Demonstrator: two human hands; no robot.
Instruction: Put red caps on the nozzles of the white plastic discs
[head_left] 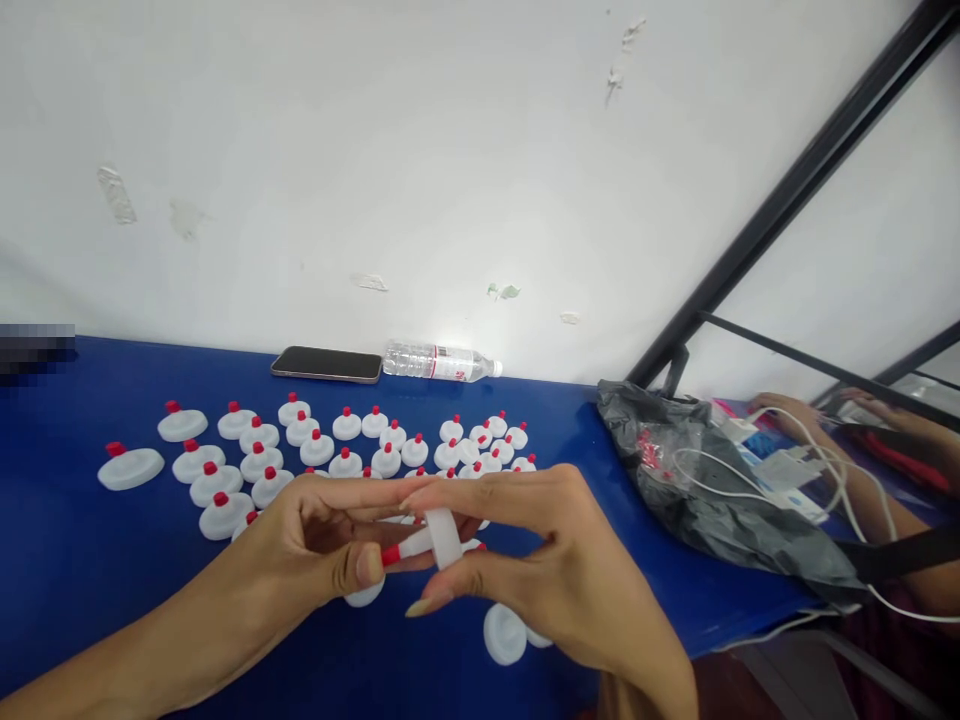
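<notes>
Between my hands is a white plastic nozzle cap (445, 540) with a red tip, tilted on its side so the tip points left. My left hand (322, 545) has its thumb at the red tip, its other fingers running behind the cap. On the right, my right hand (536, 550) pinches the wide white base between thumb and fingers. Several similar red-tipped caps (223, 515) stand upright on the blue table (97, 580) beyond and beside my hands. A round white cap (505, 634) lies below my right hand, with another partly hidden beside it.
A phone (327, 364) and a clear plastic bottle (442, 361) lie along the wall. To the right are a black plastic bag (675, 510), a white cable (731, 488) and a black metal frame (795, 190). Another person's arm (847, 480) shows beyond the bag.
</notes>
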